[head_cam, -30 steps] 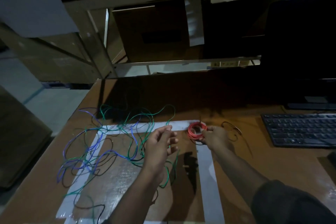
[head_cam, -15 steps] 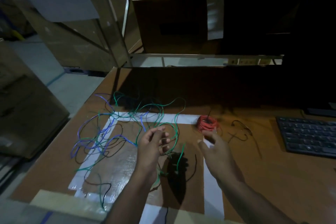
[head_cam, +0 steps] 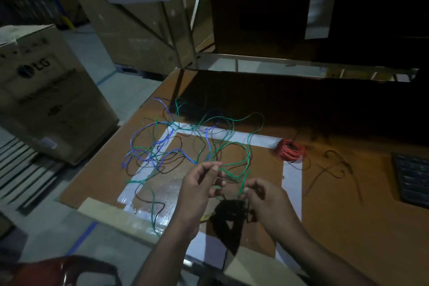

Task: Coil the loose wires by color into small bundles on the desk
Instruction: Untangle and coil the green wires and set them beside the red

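The right hand [head_cam: 267, 197] has left the finished red coil [head_cam: 291, 150], now lying well beyond its fingers on the counter [head_cam: 348, 227], and pinches a green wire [head_cam: 243, 179]; left hand [head_cam: 199, 188] fingers loosely curled just beside it, grip unclear. Green bundle starts.

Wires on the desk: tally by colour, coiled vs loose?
Red coil: 1 bundle, coiled
Green wire: 1 colour, loose
Blue wire: 1 colour, loose
Black wire: 1 colour, loose
Total: 4 colours, 1 coiled; strands per colour can't be told.
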Motion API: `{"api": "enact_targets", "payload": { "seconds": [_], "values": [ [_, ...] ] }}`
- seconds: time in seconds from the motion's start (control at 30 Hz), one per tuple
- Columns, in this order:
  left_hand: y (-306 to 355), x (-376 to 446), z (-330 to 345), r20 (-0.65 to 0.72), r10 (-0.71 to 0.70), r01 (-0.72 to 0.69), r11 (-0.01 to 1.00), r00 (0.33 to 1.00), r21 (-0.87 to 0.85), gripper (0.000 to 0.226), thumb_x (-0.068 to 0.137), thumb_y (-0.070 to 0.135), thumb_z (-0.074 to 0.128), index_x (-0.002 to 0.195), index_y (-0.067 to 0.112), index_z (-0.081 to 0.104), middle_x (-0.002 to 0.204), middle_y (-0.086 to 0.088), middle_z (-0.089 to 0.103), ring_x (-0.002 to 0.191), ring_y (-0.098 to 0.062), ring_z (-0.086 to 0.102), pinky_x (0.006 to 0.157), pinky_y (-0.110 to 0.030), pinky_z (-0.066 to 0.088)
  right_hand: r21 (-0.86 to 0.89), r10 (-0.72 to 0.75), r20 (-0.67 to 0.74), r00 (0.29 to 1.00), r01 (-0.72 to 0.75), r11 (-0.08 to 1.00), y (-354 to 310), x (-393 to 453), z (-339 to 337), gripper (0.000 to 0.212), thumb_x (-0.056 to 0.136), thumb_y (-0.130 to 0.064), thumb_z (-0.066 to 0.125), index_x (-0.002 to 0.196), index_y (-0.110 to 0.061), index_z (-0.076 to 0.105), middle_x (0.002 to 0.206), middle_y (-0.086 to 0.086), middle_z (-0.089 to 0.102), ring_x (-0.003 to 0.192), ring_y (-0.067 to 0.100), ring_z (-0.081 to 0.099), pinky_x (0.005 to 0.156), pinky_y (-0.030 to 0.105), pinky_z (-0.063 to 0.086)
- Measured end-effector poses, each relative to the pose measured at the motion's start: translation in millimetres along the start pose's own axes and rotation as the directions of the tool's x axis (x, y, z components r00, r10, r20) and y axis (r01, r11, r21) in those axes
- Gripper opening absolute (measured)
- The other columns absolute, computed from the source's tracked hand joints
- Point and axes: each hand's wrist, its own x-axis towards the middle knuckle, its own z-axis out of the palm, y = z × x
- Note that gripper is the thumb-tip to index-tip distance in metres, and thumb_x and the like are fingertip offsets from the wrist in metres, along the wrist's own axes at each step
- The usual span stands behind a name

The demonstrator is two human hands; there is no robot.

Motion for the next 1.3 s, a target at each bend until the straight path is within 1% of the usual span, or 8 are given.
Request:
{"api": "enact_targets", "payload": {
  "seconds": [0.17,0.37,0.53,0.77,0.93,1.07,1.17,1.3],
  "values": [
    [19,11,-16,-0.02,0.061,-0.062,0.996,0.998,-0.059,0.016,0.103,0.01,0.055,0.113,0.002,0.066,0.085,-0.005,0.069,0.066,-0.011,0.063,0.062,-0.024,0.054,0.01,-0.068,-0.07,0.995,0.069,0.998,-34,10,-9,0.016,0.105,-0.032,0.05,0.106,-0.029,0.066,0.087,-0.012,0.074,0.081,0.003,0.068,0.066,0.028,0.05],
    [22,26,-31,0.025,0.04,-0.038,0.997,0.999,-0.072,0.015,0.104,0.011,0.055,0.111,0.005,0.066,0.082,-0.002,0.069,0.065,-0.009,0.064,0.059,-0.02,0.056,-0.246,0.036,-0.015,0.999,-0.039,0.968,-19,4,23,0.05,0.082,-0.044,0.079,0.119,-0.033,0.048,0.103,-0.009,0.058,0.093,0.009,0.06,0.082,0.035,0.054],
    [19,39,-44,0.096,-0.005,0.011,0.998,0.995,-0.063,0.016,0.104,0.012,0.055,0.114,0.004,0.066,0.082,-0.001,0.07,0.065,-0.007,0.064,0.063,-0.022,0.053,-0.292,0.049,-0.148,0.988,-0.091,0.952,0,5,40,0.011,0.09,-0.027,0.059,0.101,-0.025,0.061,0.08,-0.003,0.067,0.078,0.017,0.065,0.075,0.046,0.056],
    [19,67,-70,0.128,0.009,-0.021,0.996,0.992,0.092,0.013,0.1,0.009,0.063,0.112,0.008,0.067,0.085,0.003,0.073,0.07,-0.002,0.067,0.068,-0.026,0.054,0.002,-0.086,-0.422,0.903,0.095,0.995,-44,19,32,0.027,0.11,-0.016,0.038,0.117,-0.03,0.059,0.083,-0.006,0.069,0.077,0.006,0.068,0.06,0.02,0.05],
    [15,83,-76,0.229,0.006,-0.048,0.983,0.973,0.18,0.015,0.096,0.01,0.069,0.111,0.013,0.068,0.084,0.008,0.073,0.074,-0.002,0.066,0.069,-0.026,0.054,0.024,-0.188,-0.531,0.826,0.237,0.971,-76,20,31,0.03,0.111,-0.019,0.037,0.125,-0.025,0.063,0.067,-0.007,0.046,0.059,0.006,0.042,0.054,0.032,0.036],
    [18,84,-70,0.398,-0.038,-0.092,0.949,0.917,0.302,0.043,0.077,0.038,0.085,0.116,0.026,0.068,0.109,0.005,0.073,0.086,-0.007,0.067,0.078,-0.039,0.059,-0.033,-0.268,-0.541,0.797,0.298,0.954,-104,18,37,0.031,0.11,-0.021,0.038,0.127,-0.027,0.063,0.067,0.001,0.042,0.057,0.01,0.038,0.054,0.033,0.031],
    [13,74,-62,0.57,-0.107,-0.074,0.955,0.815,0.286,0.068,0.075,0.009,0.091,0.132,0.015,0.056,0.129,-0.011,0.059,0.075,-0.001,0.064,0.064,-0.019,0.056,-0.015,-0.285,-0.557,0.78,0.334,0.943,-118,20,45,0.032,0.11,-0.022,0.038,0.129,-0.031,0.062,0.067,0.002,0.043,0.056,0.013,0.036,0.052,0.032,0.029],
    [10,75,-62,0.704,-0.006,-0.262,0.926,0.71,0.272,0.06,0.065,0.003,0.09,0.116,0.024,0.069,0.121,-0.012,0.059,0.084,-0.013,0.067,0.072,-0.035,0.062,0.022,-0.286,-0.569,0.771,0.362,0.932,-124,22,55,0.032,0.111,-0.022,0.038,0.13,-0.031,0.061,0.064,-0.006,0.043,0.053,0.007,0.035,0.049,0.025,0.029]
  ]
}}
